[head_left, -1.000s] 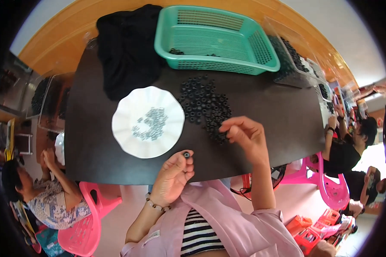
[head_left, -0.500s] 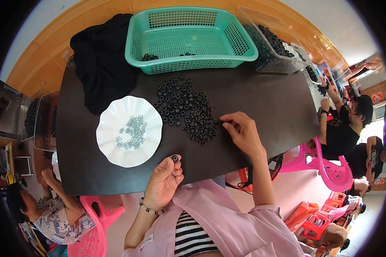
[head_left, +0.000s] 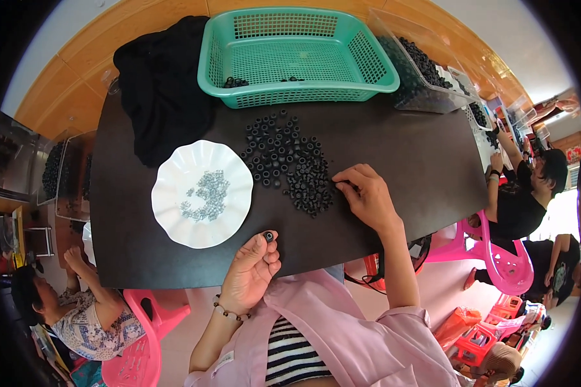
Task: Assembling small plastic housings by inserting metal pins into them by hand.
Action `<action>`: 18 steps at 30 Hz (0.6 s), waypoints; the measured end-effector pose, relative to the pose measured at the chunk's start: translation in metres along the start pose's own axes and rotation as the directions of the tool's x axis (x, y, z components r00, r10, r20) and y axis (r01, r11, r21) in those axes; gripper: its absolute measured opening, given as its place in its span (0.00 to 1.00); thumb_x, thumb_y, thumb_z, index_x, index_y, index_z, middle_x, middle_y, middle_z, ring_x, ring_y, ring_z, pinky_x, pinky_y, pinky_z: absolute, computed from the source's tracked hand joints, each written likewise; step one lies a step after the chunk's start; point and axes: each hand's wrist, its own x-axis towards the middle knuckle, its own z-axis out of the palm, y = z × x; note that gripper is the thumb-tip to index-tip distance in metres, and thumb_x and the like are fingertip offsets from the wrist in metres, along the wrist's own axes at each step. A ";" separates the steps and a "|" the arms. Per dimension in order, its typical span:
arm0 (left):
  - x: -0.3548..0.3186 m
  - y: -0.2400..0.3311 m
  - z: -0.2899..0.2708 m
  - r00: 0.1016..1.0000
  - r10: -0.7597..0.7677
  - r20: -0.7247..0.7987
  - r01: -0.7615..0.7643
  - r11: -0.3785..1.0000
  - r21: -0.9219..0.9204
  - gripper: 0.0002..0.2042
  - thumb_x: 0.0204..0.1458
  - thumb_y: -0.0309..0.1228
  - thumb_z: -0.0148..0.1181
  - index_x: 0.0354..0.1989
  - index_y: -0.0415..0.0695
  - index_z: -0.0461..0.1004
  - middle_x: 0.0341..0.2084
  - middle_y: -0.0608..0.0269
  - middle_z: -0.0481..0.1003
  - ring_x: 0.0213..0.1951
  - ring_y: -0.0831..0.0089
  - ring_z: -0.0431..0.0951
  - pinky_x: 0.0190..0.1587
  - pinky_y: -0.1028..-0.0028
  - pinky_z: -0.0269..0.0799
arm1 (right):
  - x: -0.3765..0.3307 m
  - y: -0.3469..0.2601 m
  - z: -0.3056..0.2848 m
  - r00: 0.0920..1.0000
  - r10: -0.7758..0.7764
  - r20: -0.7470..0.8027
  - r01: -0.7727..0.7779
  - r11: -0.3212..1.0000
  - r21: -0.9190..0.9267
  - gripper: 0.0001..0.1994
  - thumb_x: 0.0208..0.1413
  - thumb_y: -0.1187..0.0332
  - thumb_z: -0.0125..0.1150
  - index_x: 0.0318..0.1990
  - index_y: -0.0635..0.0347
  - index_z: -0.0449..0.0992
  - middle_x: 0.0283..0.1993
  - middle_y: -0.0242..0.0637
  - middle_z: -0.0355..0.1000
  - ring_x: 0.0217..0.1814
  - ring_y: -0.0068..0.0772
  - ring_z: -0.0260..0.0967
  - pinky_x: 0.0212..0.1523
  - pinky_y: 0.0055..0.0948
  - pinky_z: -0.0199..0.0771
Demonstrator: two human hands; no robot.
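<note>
Near the table's front edge, my left hand [head_left: 248,274] is closed, pinching a small black ring-shaped part [head_left: 268,237] between thumb and forefinger, its round opening facing up. My right hand [head_left: 372,201] is at the right side of a heap of small black pieces [head_left: 308,186]. Its thumb and forefinger are pressed together; whatever lies between the tips is too small to make out. Larger black ring-shaped parts [head_left: 269,143] lie loosely behind that heap. To the left stands a white wavy-edged plate [head_left: 171,171] holding many tiny clear pieces [head_left: 208,197].
A green mesh basket [head_left: 300,95] with a few black parts stands at the back. Black cloth [head_left: 164,84] lies left of it, and a clear bin [head_left: 426,97] of black parts stands right. People sit at both sides, near pink chairs [head_left: 507,264].
The whole view has shifted slightly, so the table things appear farther right. My right fingertips are a little closer to the small-piece heap. My left hand still holds the ring-shaped part.
</note>
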 end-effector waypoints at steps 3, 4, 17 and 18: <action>0.000 0.001 -0.001 1.000 -0.009 -0.002 0.009 1.000 -0.003 0.11 0.58 0.36 0.55 0.43 0.42 0.72 0.27 0.71 0.69 0.31 0.80 0.66 0.35 0.79 0.65 | 0.000 -0.007 0.000 1.000 0.003 -0.021 -0.004 0.998 -0.063 0.10 0.47 0.79 0.61 0.38 0.57 0.79 0.32 0.35 0.70 0.36 0.36 0.68 0.31 0.31 0.70; 0.001 0.001 0.000 1.000 -0.016 0.003 0.016 1.000 -0.008 0.11 0.58 0.36 0.55 0.43 0.42 0.71 0.27 0.71 0.68 0.31 0.80 0.66 0.35 0.79 0.65 | -0.001 -0.008 0.000 0.999 -0.010 -0.045 0.005 0.994 -0.110 0.11 0.46 0.78 0.61 0.38 0.55 0.79 0.32 0.35 0.70 0.37 0.38 0.68 0.35 0.34 0.71; -0.002 0.002 0.003 1.000 -0.016 0.014 0.016 1.000 0.000 0.11 0.58 0.37 0.56 0.43 0.43 0.71 0.28 0.73 0.67 0.31 0.81 0.65 0.35 0.80 0.63 | -0.010 -0.033 -0.005 0.911 0.409 -0.042 -0.332 0.792 0.513 0.05 0.52 0.78 0.58 0.35 0.63 0.78 0.32 0.27 0.72 0.31 0.14 0.65 0.29 0.17 0.67; -0.002 0.002 0.003 1.000 -0.016 0.017 0.016 1.000 0.009 0.11 0.58 0.37 0.56 0.43 0.43 0.71 0.28 0.73 0.67 0.31 0.81 0.65 0.35 0.80 0.63 | -0.010 -0.038 -0.004 0.929 0.368 0.040 -0.311 0.718 0.622 0.05 0.52 0.78 0.59 0.36 0.63 0.78 0.32 0.29 0.73 0.31 0.15 0.66 0.29 0.17 0.68</action>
